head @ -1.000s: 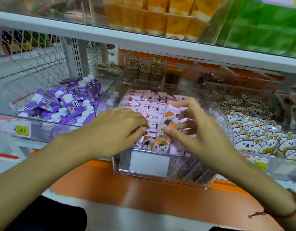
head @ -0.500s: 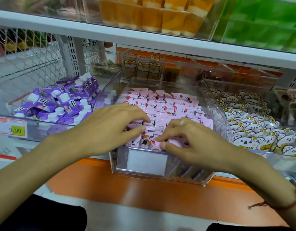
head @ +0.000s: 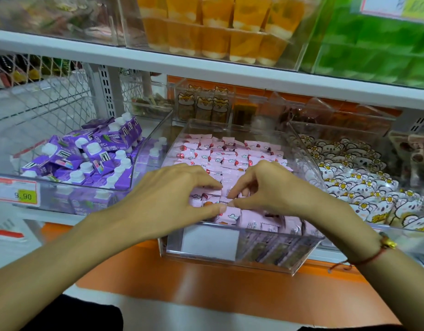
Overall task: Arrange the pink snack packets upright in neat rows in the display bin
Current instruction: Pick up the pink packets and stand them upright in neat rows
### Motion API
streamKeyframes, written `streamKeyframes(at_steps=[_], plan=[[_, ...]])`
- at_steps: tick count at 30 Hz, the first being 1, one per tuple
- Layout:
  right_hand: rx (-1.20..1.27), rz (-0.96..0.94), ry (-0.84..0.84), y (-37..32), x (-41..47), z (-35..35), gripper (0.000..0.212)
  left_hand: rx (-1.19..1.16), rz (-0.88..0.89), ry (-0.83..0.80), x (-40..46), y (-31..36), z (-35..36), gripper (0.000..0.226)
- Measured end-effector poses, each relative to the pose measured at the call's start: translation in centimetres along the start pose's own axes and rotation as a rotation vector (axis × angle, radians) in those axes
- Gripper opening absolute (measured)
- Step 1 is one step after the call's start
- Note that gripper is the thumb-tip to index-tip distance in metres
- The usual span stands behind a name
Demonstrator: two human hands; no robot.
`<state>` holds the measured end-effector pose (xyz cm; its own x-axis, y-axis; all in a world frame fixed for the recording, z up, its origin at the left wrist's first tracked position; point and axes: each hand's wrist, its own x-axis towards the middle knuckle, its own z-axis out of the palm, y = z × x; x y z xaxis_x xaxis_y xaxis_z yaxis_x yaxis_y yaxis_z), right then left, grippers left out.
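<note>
While the back rows of pink packets (head: 220,151) are already stood upright in the display bin (head: 301,149), front packets are pinched by the left hand (head: 172,199) and right hand (head: 270,187); this front row is judged unfinished.

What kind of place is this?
Most likely a shop. A price tag hangs on a bin of purple cartons, and shelves hold clear bins of snacks, like the pink packets.

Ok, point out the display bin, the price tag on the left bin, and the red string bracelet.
display bin (head: 266,263), head view, clear front wall right of the blank label.
price tag (head: 16,192), head view, middle of the tag.
red string bracelet (head: 371,258), head view, cord across the right wrist.
</note>
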<state>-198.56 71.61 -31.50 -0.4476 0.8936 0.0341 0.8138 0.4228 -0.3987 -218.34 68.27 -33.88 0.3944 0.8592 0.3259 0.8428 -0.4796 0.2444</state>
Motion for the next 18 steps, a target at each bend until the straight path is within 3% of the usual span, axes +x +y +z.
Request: streamKeyframes(at_steps=[3, 9, 12, 18], plan=[[-0.142, -0.047, 0.032, -0.2, 0.3, 0.3, 0.006, 0.063, 0.014, -0.070, 0.0, 0.0, 0.0, 0.047], [-0.100, -0.185, 0.200, 0.3, -1.3, 1.2, 0.010, 0.114, -0.005, -0.089, 0.2, 0.0, 0.0, 0.054], [0.052, -0.201, 0.327, 0.0, -1.5, 1.5, 0.011, 0.124, -0.008, -0.085, 0.3, 0.1, 0.1, 0.055], [0.460, -0.107, 0.808, 0.1, -1.5, -0.3, 0.015, 0.065, -0.054, -0.091, 0.4, 0.4, -0.3, 0.052]])
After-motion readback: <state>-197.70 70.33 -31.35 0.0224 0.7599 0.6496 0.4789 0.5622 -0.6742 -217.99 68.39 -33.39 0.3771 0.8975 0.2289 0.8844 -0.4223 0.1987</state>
